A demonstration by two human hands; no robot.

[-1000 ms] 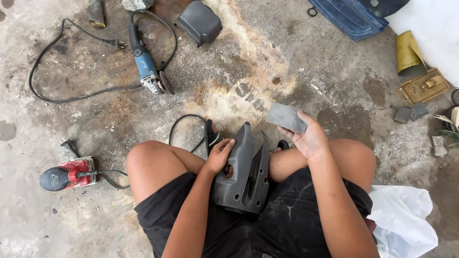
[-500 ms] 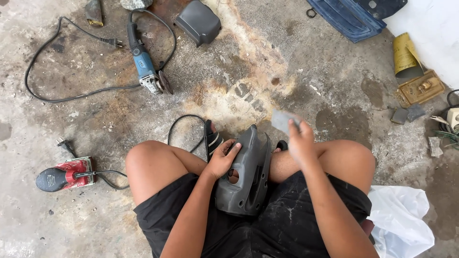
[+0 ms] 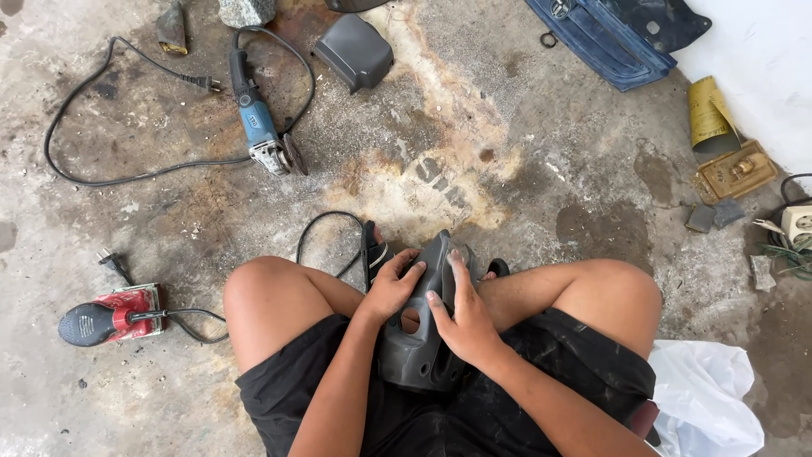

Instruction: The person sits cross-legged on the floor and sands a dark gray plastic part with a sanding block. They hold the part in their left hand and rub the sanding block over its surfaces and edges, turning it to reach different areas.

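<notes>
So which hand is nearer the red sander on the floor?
Left. The left hand grips the grey panel's near edge, on the red sander's side; the right hand lies across the panel, farther off.

white plastic bag (image 3: 706,398) | floor, lower right by knee | no labels/signs/screens

Head view, steeply down, close
</notes>
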